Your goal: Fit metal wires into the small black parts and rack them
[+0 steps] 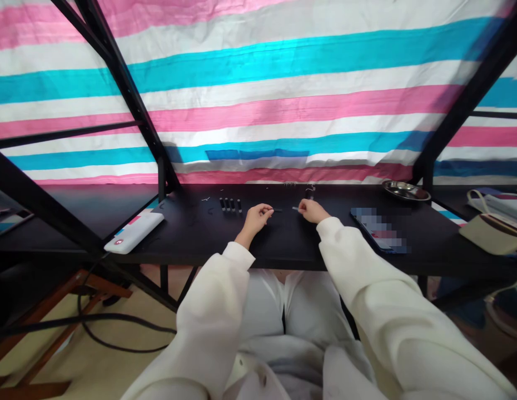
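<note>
Over the black table, my left hand (pixel 255 220) pinches a thin dark stick (pixel 277 210) that points to the right. My right hand (pixel 312 210) is closed on a small pale, flat strip (pixel 296 208), its end pointing left. A short gap separates the two pieces. Left of my left hand stand several short black tubes (pixel 230 205) with light ends, in a row. Just behind my right hand is a small dark object (pixel 309 193), partly hidden, its kind unclear.
On the table (pixel 283 244) lie a white power bank (pixel 134 233) at left and a phone (pixel 377 230) at right. A shiny metal dish (pixel 406 190) sits at the back right, a beige bag (pixel 492 230) further right. Black frame posts and a striped sheet (pixel 283 105) stand behind.
</note>
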Demonstrator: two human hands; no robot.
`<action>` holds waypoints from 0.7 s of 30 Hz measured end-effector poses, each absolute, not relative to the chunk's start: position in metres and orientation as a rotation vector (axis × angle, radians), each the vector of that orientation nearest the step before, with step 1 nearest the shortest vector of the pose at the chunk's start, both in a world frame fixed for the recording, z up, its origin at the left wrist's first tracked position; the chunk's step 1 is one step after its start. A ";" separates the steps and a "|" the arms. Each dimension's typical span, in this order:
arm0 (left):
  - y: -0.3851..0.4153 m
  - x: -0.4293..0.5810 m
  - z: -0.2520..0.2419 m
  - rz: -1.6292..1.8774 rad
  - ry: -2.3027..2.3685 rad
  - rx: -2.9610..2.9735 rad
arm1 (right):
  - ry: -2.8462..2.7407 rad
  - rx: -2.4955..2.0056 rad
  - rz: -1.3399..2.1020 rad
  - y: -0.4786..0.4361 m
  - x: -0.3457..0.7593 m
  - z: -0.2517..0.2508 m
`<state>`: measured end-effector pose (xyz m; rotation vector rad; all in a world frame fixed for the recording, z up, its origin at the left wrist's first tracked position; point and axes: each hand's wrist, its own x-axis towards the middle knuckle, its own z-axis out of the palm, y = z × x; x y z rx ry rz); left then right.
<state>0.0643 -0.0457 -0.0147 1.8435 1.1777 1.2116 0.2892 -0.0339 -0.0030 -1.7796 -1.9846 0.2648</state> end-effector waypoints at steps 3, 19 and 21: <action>-0.045 0.064 -0.013 1.245 1.153 1.787 | -2.022 -1.549 0.524 -0.046 0.271 0.004; -0.044 0.063 -0.016 1.261 1.194 1.747 | -1.752 -1.171 0.322 -0.058 0.251 -0.023; -0.043 0.062 -0.016 1.257 1.204 1.746 | -1.758 -1.158 0.328 -0.058 0.252 -0.025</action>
